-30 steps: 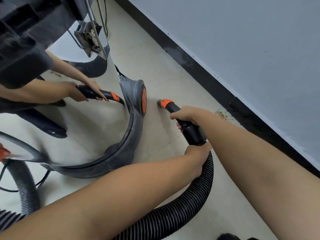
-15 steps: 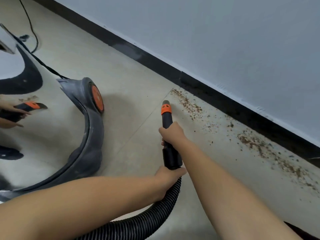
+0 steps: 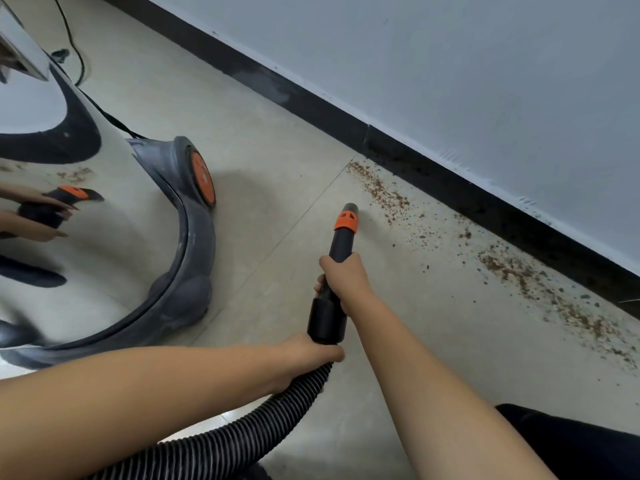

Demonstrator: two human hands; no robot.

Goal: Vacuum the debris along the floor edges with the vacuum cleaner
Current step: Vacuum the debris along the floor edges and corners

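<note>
the right hand (image 3: pixel 346 280) grips the stiff black plastic nozzle with the orange collar (image 3: pixel 341 244), the left hand (image 3: pixel 308 355) the bendy ribbed black hose (image 3: pixel 242 434), aimed at light brown crumb debris (image 3: pixel 384 192) along the floor's black skirting edge (image 3: pixel 433 171).

I can read no text, label, brand, number or sign anywhere in my head view. The orange collar (image 3: pixel 347 221) on the vacuum nozzle (image 3: pixel 341 242) carries only small dark cut-outs, not letters. The orange wheel hub (image 3: pixel 201 177) on the vacuum cleaner (image 3: pixel 114 188) shows faint moulded marks, too blurred for me to read.
</note>
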